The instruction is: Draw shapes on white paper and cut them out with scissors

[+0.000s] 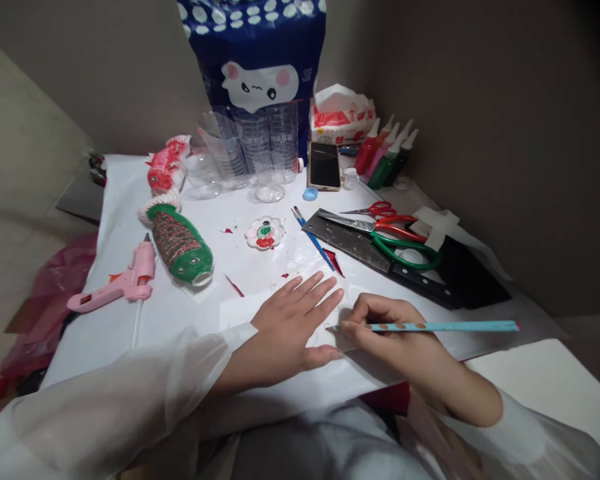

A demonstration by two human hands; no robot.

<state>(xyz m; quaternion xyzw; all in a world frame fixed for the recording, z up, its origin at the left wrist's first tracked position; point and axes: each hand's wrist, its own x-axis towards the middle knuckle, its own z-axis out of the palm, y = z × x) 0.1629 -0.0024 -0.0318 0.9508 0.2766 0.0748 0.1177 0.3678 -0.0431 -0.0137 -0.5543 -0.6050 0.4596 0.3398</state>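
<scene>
My left hand [293,323] lies flat with fingers spread on a white sheet of paper [240,310] at the near edge of the table. Just right of it, my right hand [385,330] is closed round a light blue pencil [445,327]. The pencil's tip touches the paper beside my left thumb, and its far end points right.
On the white-covered table [125,220]: a pink glue gun [123,283], a green fish bottle [183,243], a red fish bottle [166,167], clear plastic bottles [260,143], a paint palette [265,233], a blue brush [314,240], scissors [395,230], a metal ruler [350,247], black card [467,277], a phone [324,165], paint tubes [385,157], a tissue pack [341,120].
</scene>
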